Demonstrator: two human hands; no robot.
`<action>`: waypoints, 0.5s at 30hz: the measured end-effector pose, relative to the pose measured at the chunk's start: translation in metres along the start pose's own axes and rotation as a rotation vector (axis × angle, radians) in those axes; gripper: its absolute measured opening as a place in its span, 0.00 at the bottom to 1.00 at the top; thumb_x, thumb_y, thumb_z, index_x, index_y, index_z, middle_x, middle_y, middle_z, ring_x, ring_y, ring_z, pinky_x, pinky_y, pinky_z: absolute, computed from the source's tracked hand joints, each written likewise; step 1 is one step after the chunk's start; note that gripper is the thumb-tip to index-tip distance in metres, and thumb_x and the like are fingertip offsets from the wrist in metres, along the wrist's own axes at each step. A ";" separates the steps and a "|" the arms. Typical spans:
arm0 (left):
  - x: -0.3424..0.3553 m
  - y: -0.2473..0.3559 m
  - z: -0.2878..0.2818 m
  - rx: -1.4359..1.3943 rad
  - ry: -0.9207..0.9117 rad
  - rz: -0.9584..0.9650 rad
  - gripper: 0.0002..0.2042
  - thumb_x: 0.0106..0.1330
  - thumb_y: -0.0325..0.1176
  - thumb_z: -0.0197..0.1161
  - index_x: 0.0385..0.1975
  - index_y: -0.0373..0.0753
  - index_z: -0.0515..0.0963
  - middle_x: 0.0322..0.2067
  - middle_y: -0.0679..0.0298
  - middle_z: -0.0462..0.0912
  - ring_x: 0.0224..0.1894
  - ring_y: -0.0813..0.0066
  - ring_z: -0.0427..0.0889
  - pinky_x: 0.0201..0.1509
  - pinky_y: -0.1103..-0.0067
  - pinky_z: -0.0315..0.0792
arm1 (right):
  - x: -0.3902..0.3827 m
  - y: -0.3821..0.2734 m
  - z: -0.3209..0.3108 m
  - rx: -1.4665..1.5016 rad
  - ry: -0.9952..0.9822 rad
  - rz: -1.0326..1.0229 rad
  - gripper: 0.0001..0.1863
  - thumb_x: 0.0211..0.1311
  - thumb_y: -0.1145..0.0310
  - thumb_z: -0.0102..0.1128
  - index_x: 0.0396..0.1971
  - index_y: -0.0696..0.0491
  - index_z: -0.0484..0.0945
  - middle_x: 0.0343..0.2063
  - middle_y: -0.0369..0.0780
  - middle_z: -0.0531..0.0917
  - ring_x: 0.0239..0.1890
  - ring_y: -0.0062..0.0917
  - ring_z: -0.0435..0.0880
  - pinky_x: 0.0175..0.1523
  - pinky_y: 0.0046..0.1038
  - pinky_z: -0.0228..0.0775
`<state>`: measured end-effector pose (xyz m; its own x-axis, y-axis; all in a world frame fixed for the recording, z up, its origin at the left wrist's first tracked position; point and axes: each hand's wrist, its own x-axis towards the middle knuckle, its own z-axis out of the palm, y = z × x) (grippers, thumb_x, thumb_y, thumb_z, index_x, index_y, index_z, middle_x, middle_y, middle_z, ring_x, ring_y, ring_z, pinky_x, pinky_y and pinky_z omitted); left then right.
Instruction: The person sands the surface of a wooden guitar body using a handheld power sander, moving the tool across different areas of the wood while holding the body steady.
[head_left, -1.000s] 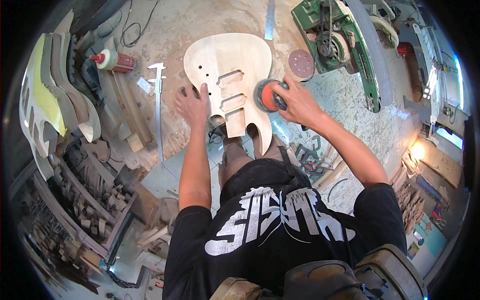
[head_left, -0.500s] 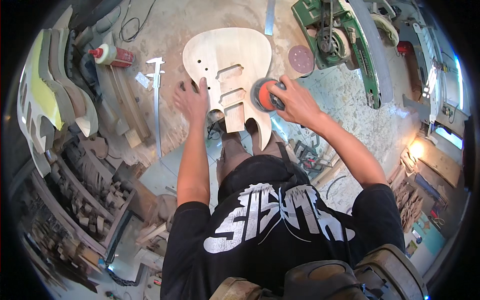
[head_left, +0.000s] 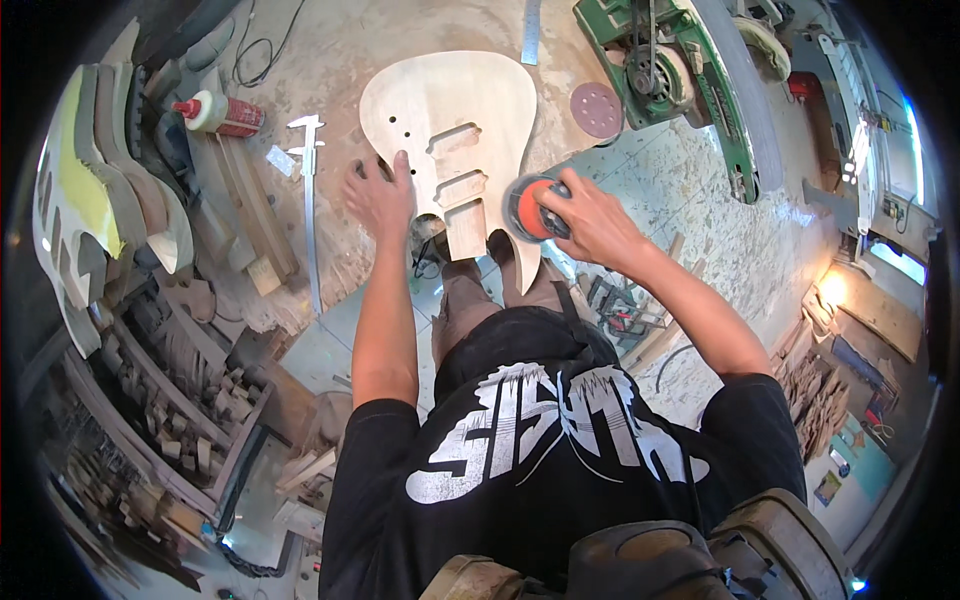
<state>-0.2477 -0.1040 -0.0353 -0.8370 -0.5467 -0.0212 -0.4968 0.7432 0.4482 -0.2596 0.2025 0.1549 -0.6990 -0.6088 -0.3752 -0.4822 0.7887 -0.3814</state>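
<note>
Two hands in view, both mine, at a pale wooden guitar body (head_left: 485,95). Body position: flat on the bench (head_left: 330,60), directly before me, rounded end away, horned end toward me and reaching past the bench edge above my legs (head_left: 465,295). Three cut-outs run down its middle; three small round holes sit near its left side.

Left hand (head_left: 380,198): at the body's left edge, fingers apart and slightly bent, thumb on the wood. Nothing gripped. I cannot tell how firmly the fingertips press.

Right hand (head_left: 598,225): fingers and thumb wrapped around the orange-and-black sander (head_left: 530,208); undersides of the fingers hidden. Sander stands at the body's right edge, near the right horn, its round pad partly over the wood and partly beyond it.

Surroundings, left: caliper (head_left: 309,185) near the left hand, its long beam pointing toward me; then wood strips (head_left: 243,205), and a white bottle (head_left: 222,114) with red cap. More shaped blanks (head_left: 90,185) at far left.

Surroundings, right: maroon disc (head_left: 597,110) with holes, just beside a green machine (head_left: 712,105). Ruler (head_left: 530,35) beyond the body, well apart from it.
</note>
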 end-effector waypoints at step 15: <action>-0.002 -0.003 0.000 -0.004 0.035 0.030 0.30 0.73 0.63 0.60 0.56 0.40 0.83 0.64 0.44 0.73 0.68 0.43 0.68 0.71 0.49 0.62 | 0.100 0.046 -0.037 -0.139 0.249 0.026 0.36 0.53 0.62 0.75 0.63 0.42 0.72 0.51 0.51 0.75 0.48 0.52 0.85 0.48 0.51 0.79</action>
<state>-0.2444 -0.1047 -0.0366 -0.8426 -0.5380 0.0238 -0.4709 0.7575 0.4521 -0.3710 0.1808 0.1311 -0.8119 -0.5620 -0.1581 -0.5182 0.8185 -0.2480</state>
